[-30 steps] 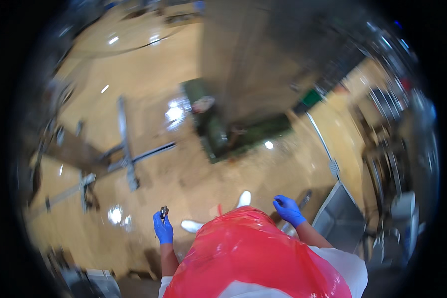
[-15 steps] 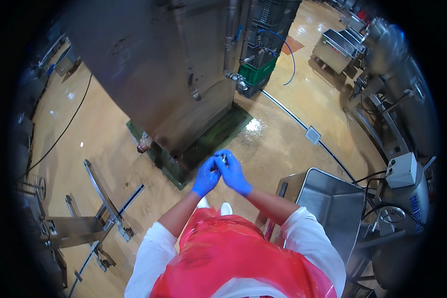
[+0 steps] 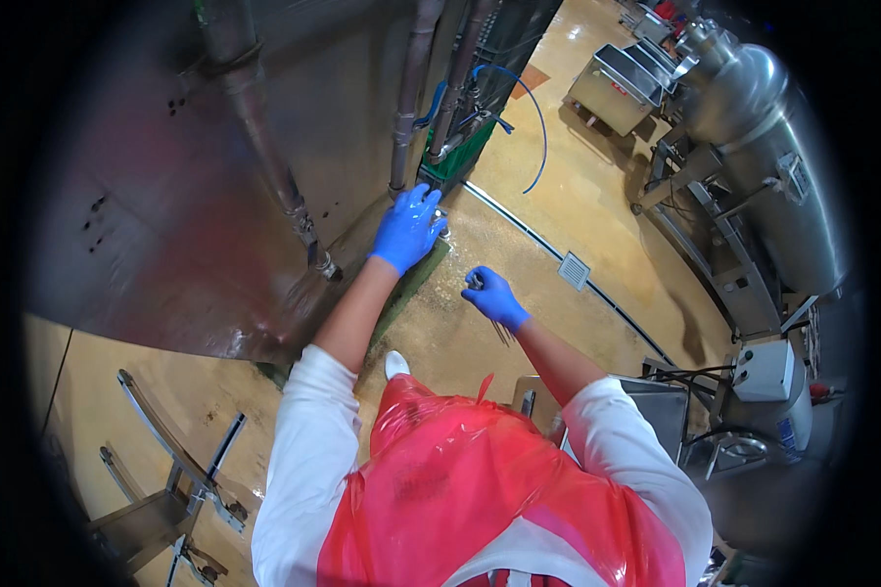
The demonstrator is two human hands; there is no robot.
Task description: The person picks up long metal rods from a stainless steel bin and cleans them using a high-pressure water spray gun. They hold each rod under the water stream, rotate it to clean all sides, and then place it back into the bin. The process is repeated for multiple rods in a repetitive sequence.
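Note:
My left hand [image 3: 408, 231], in a blue glove, reaches out to the lower end of a vertical pipe [image 3: 404, 127] beside a large metal tank wall [image 3: 176, 215]. Its fingers are stretched and somewhat apart at a metal pipe fitting [image 3: 442, 223], which they partly cover; whether they touch it I cannot tell. In a matching glove, my right hand [image 3: 495, 297] is closed lower and to the right, over the floor. Thin metal rods [image 3: 502, 334] stick out below that hand toward the wrist, and a bit of grey metal shows at its fingers. Their exact kind is unclear.
Another pipe [image 3: 274, 176] runs down the tank wall on the left. A green crate [image 3: 457, 157] and blue hose [image 3: 542, 127] lie beyond. A floor drain [image 3: 574, 271], steel cart [image 3: 612, 90] and round steel vessel [image 3: 783, 157] are to the right. A metal frame [image 3: 171, 430] stands lower left.
My hands, together before, are now apart. The left has gone forward to the pipe fitting; the right has moved right with the thin rods showing. The tank now looks nearer.

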